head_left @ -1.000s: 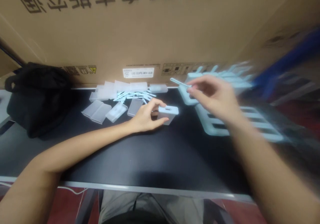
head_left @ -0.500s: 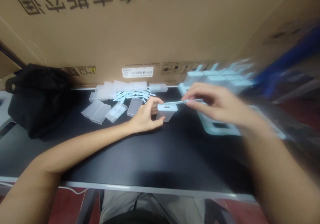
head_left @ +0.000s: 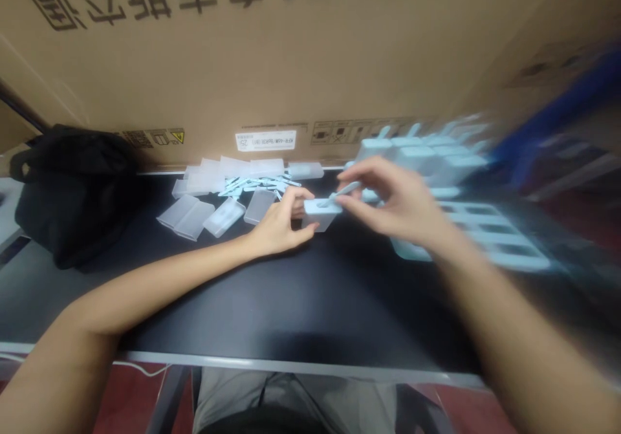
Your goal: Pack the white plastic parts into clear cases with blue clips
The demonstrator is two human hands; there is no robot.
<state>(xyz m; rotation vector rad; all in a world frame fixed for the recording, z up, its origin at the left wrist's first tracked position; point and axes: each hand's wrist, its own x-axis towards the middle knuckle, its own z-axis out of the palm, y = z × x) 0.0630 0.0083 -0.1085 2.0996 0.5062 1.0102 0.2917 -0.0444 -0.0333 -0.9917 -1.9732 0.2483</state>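
Observation:
My left hand (head_left: 284, 224) grips a small popsicle mold (head_left: 320, 214) with a light blue lid, holding it upright above the table. A slot shows in the lid. Between the thumb and fingers of my right hand (head_left: 388, 198) is a light blue popsicle stick (head_left: 348, 189), tilted, with its lower tip at the lid's slot. How far the tip enters cannot be made out. Behind my left hand lies a pile of light blue sticks (head_left: 257, 184), with clear plastic cases (head_left: 187, 216) around it.
At right, a light blue rack (head_left: 521, 260) with rectangular openings lies on the black table (head_left: 242, 317). Several molds with sticks (head_left: 417, 156) stand behind my right hand. A black bag (head_left: 72, 195) sits at left, and a large cardboard box (head_left: 291, 65) stands along the back.
My right hand has moved left and tilted the stick, bringing its tip to the lid's slot. More of the rack shows now. My left hand stays nearly still with the mold.

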